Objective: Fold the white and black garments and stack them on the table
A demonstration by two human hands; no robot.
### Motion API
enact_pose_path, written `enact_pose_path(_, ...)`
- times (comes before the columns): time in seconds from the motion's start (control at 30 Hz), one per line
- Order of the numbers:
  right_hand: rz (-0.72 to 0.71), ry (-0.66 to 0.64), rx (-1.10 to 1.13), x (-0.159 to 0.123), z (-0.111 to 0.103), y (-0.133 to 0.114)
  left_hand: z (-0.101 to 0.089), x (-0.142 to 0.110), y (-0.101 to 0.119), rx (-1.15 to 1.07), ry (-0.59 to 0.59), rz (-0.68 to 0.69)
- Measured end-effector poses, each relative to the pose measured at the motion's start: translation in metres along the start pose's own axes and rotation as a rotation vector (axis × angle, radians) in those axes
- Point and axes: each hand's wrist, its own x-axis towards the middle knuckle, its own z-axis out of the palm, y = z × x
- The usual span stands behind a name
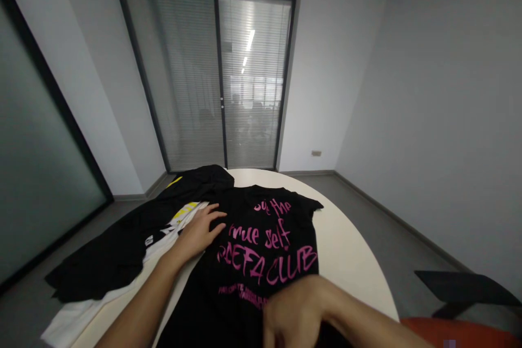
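Observation:
A black T-shirt (261,253) with pink lettering lies spread on the round, pale table (354,250), its neckline at the far end. My left hand (206,223) rests with spread fingers on the shirt's left side, near the shoulder. Over the lower part of the print is my right hand (296,307), bent downward at the wrist. Its fingers point to the bottom edge of the view and are mostly hidden, so I cannot tell whether they hold cloth.
Left of the T-shirt lie black garments (118,239) with yellow marks and a white garment (87,312), overlapping and hanging past the table edge. An orange-red chair (460,331) with a black armrest stands at lower right. Glass doors with blinds (183,92) are behind the table.

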Motion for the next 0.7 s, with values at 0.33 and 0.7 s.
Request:
enact_pose_path(0.33,0.567,1.348,-0.423,-0.002,-0.139,0.082,0.015,-0.008,-0.017,0.143,-0.390,-0.142)
enact_pose_path(0.7,1.028,1.132,-0.256,-0.030,-0.175,0.129,0.007,0.008,-0.018,0.287,0.011,-0.407)
